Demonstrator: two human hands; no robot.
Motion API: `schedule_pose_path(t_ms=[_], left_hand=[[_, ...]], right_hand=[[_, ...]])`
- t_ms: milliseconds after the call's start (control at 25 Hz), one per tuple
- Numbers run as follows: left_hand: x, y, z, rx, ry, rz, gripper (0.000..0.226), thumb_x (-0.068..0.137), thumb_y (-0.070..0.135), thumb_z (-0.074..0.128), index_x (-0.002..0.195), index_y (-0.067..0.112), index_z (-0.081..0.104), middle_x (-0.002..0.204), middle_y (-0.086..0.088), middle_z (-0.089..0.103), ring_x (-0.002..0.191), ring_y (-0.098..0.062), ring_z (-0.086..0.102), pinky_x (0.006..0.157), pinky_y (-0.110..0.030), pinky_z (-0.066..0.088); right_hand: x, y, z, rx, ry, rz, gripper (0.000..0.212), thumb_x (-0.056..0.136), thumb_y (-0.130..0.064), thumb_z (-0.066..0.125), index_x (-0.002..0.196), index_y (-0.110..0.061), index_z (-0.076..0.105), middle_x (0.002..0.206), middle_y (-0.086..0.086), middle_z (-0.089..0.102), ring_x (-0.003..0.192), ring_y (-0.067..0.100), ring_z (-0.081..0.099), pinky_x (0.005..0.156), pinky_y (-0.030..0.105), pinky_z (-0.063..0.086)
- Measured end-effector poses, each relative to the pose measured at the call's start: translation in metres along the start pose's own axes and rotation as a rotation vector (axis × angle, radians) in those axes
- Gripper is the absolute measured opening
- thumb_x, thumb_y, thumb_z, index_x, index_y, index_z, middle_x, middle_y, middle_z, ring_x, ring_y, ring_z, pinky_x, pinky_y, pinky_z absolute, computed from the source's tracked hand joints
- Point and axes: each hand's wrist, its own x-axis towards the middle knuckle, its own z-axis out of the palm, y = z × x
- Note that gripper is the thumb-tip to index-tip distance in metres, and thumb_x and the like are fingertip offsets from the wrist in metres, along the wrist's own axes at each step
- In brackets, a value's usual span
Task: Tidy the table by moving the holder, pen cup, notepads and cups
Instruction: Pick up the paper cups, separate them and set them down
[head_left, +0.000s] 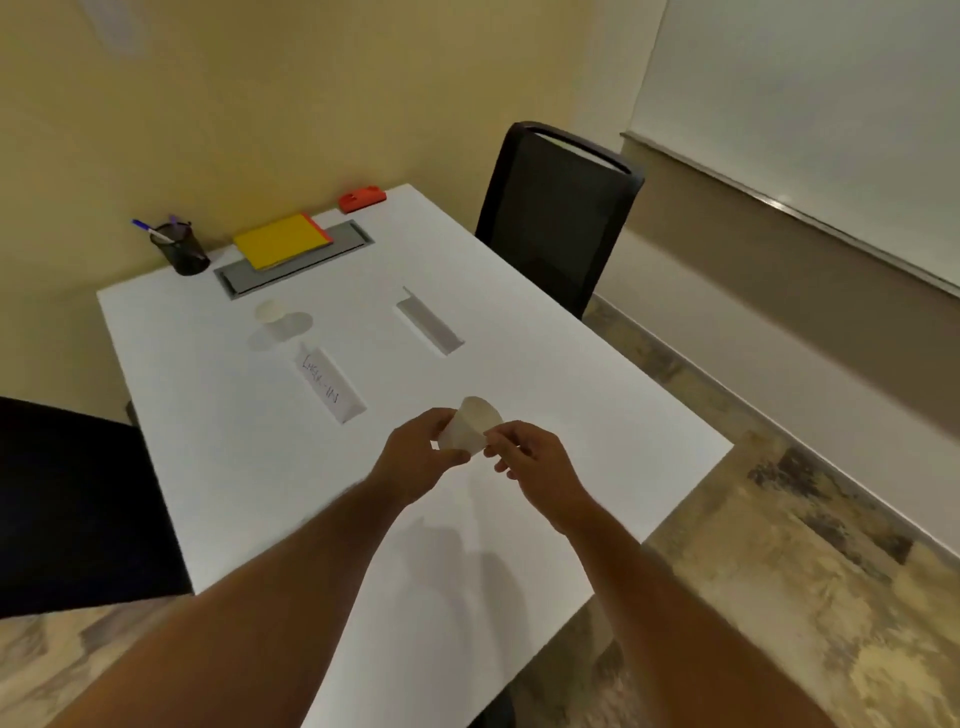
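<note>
The table (218, 467) was plain white, and the paper cup (470, 428) held above it was off-white, as was a second paper cup (270, 313) farther back; two folded cards were white too, one card (328, 383) bearing dark handwriting and the other card (430, 322) blank. At the far edge stood a black mesh pen cup (182, 252) with blue and purple pens, yellow notepads (280, 240) over an orange one on a grey panel (298, 262), and a red holder (362, 200). The chair (556, 218) was black, the wall (260, 104) yellow, and the floor (779, 571) mottled in beige and grey.
</note>
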Motion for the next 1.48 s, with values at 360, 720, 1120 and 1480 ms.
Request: schedule_pose_path(t_ms=[360,720,1120,1480], left_hand=[[-0.036,0.019,-0.018,0.017,0.202,-0.116,0.066,0.077,0.024,0.087,0.137,0.028,0.059,0.128,0.016,0.064,0.113,-0.01,0.06,0.096,-0.025,0.048],[-0.1,0.036,0.02,-0.16,0.41,-0.039,0.054,0.068,0.033,0.09,0.114,0.048,0.065,0.112,0.033,0.069,0.104,0.008,0.063,0.076,-0.008,0.045],[-0.075,0.07,0.079,-0.201,0.471,-0.027,0.059,0.067,0.047,0.09,0.12,0.045,0.064,0.118,0.029,0.069,0.109,0.003,0.064,0.083,-0.025,0.051],[0.059,0.069,0.111,-0.059,0.529,-0.303,0.053,0.082,0.02,0.084,0.131,0.029,0.065,0.125,0.018,0.067,0.113,-0.005,0.062,0.103,-0.035,0.054]], right_hand=[[0.02,-0.016,0.003,-0.063,-0.218,-0.099,0.013,0.099,-0.032,0.071,0.095,-0.021,0.077,0.086,-0.002,0.079,0.07,0.008,0.07,0.07,0.02,0.056],[-0.014,-0.017,-0.015,-0.256,-0.28,-0.235,0.058,0.076,-0.06,0.084,0.124,-0.04,0.06,0.089,-0.009,0.076,0.075,0.006,0.073,0.068,0.016,0.058],[0.023,-0.019,-0.077,-0.42,-0.38,-0.408,0.07,0.068,-0.058,0.089,0.129,-0.037,0.061,0.117,-0.025,0.063,0.093,-0.001,0.066,0.069,0.012,0.053],[0.187,-0.006,-0.123,-0.598,-0.442,-0.361,0.076,0.067,-0.055,0.088,0.133,-0.03,0.06,0.12,-0.016,0.059,0.103,0.006,0.058,0.086,0.026,0.051]])
